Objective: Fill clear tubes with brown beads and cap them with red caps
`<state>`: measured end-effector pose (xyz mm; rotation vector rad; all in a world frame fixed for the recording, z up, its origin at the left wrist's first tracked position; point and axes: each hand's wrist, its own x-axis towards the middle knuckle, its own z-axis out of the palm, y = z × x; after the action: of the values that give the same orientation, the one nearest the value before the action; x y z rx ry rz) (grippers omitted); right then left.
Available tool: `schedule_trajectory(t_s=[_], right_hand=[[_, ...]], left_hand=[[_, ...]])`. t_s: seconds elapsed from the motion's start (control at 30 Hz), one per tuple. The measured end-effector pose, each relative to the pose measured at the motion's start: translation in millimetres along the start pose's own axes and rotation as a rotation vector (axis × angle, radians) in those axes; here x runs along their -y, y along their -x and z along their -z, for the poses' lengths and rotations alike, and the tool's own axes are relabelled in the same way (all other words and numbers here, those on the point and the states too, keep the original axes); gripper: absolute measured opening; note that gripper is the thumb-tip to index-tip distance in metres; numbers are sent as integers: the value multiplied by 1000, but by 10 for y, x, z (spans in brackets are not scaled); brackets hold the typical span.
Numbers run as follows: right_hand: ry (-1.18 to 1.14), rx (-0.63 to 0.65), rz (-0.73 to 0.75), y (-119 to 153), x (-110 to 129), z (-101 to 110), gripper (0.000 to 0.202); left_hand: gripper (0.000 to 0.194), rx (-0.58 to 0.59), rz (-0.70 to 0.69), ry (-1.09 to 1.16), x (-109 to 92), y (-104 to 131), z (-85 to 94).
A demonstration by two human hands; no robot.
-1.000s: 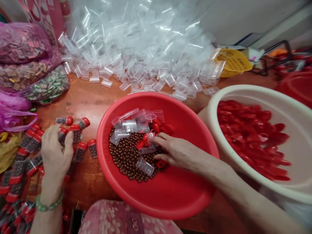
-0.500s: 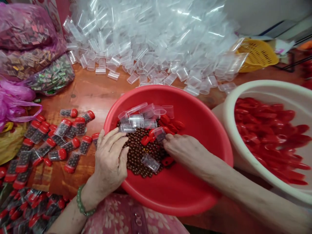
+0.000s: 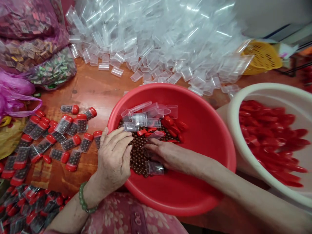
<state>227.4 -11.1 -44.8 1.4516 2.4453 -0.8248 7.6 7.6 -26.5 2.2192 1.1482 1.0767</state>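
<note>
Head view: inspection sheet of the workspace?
Surface: wooden table, glossy.
Job's things: red basin with brown beads, clear tubes, red caps; filled tubes at its left.
Clutter: tube pile behind; pink bags, left; yellow basket, far right.
Grippers: bare hands; left hand on basin rim, right hand among beads, grip unclear.
Cables: nothing seen.
Surroundings: white basin of red pieces, right; grey wall.

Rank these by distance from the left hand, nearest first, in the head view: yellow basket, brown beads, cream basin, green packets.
From the left hand:
1. Brown beads, just right of it
2. Green packets, upper left
3. Cream basin, right
4. Yellow basket, upper right
</note>
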Motion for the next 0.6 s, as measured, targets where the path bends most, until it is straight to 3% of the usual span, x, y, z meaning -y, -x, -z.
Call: schedule_trajectory(t_s=[0.2, 0.4, 0.6], right_hand=[[219, 55, -71, 23, 24, 15, 16], [465, 32, -186, 137, -63, 17, 32], [474, 49, -55, -16, -24, -61, 32]], left_hand=[[19, 10, 9, 2, -1, 0, -2], [18, 18, 7, 18, 13, 1, -3], [19, 21, 18, 32, -1, 1, -5]])
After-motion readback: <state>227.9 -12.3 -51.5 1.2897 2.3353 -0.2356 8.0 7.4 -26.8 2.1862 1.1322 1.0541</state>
